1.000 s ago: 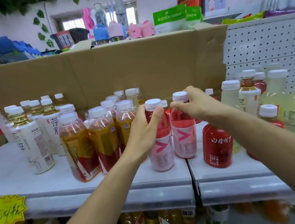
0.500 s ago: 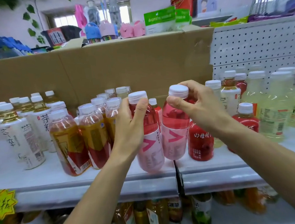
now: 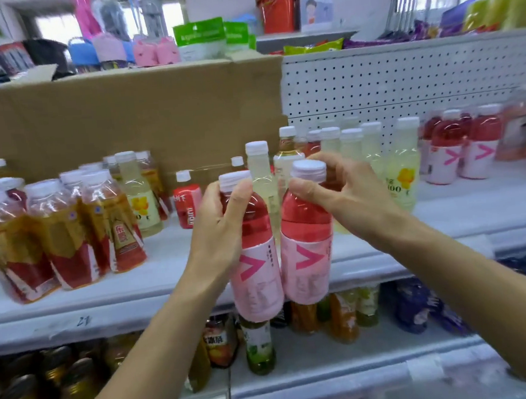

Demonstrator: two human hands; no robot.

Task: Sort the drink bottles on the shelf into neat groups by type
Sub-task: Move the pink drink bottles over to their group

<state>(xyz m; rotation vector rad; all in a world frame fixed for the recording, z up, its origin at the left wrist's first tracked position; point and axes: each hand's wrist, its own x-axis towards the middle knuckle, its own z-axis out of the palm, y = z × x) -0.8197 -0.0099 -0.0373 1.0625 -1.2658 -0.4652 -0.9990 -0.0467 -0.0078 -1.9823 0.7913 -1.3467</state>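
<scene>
- Carrying both rightward seems the step: left grip point(image 3: 217, 237) wraps the left pink bottle point(image 3: 257, 278) at its shoulder, right grip point(image 3: 340, 193) pinches the right pink bottle point(image 3: 307, 258) below its cap.
- Both hang side by side before the shelf point(image 3: 121, 289) edge; matching pink bottles point(image 3: 459, 152) stand far right.
- Long axes near vertical, caps up; land bases flat.

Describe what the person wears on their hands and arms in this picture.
Nothing worn shows: the left hand and right hand are bare, with no gloves, rings or watch. The left forearm and right forearm are bare too; no sleeve reaches into view.
</scene>
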